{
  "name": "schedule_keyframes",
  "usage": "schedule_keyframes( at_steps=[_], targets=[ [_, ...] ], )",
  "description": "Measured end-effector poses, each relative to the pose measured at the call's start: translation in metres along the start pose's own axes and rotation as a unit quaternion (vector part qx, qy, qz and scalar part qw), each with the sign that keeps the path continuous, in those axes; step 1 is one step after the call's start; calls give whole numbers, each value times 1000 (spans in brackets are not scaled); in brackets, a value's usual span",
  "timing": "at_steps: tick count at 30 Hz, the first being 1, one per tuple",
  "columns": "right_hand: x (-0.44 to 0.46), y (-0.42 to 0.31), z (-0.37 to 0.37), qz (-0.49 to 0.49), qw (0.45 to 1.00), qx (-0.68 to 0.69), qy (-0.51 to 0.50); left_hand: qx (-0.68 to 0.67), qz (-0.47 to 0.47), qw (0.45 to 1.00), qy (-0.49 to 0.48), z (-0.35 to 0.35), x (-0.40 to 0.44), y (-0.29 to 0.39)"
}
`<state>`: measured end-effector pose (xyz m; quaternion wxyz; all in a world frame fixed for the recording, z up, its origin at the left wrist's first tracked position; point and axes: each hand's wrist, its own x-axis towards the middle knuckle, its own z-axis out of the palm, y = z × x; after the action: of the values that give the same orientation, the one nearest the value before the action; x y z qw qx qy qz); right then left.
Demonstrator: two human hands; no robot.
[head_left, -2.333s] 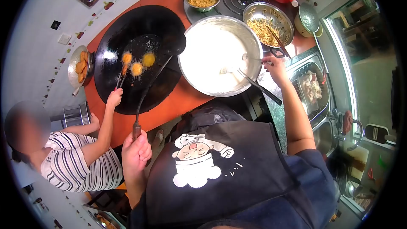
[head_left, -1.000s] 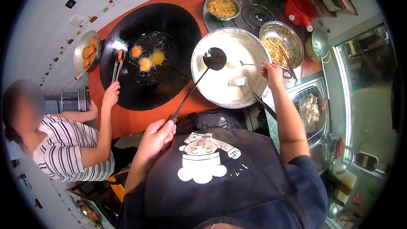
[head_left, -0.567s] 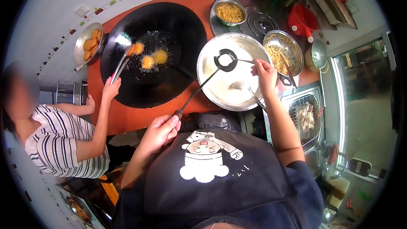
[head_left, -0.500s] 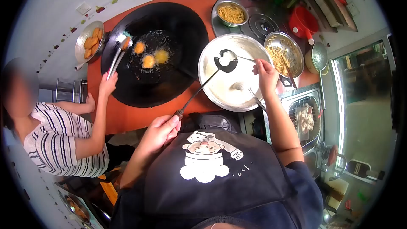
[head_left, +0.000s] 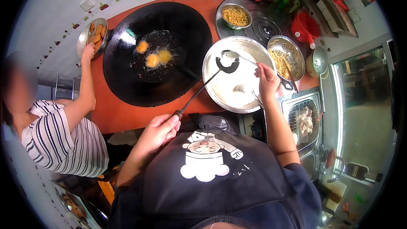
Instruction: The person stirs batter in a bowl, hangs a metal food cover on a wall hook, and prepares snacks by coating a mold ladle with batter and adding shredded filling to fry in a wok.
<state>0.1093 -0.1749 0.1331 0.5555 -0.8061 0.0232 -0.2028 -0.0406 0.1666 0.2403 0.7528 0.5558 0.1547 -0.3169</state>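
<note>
My left hand is closed around the wooden handle of a long black frying ladle. The ladle's round black head, with white batter in its middle, hangs over a big metal basin of white batter. In my right hand is the thin handle of a metal spoon, whose bowl touches or sits just above the ladle's head. A second metal spoon rests in the batter near my right forearm, its handle leaning on the rim.
Left of the basin, a large black wok holds oil and several yellow-orange fritters. A co-worker's hand reaches into a bowl of fried pieces. A bowl and a pan hold fried strips. A sink lies right.
The co-worker's hand has moved from the wok to the bowl of fried pieces at the left. My spoon has shifted slightly over the ladle's head; my left hand stays nearly still.
</note>
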Motion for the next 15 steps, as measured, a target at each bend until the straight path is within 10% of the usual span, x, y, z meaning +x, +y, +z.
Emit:
schedule_keyframes(
  at_steps=[15],
  targets=[
    [-10, -17, -6, -22, 999, -19, 40, -2, -5, 1000, -12, -9, 0, 4]
  ],
)
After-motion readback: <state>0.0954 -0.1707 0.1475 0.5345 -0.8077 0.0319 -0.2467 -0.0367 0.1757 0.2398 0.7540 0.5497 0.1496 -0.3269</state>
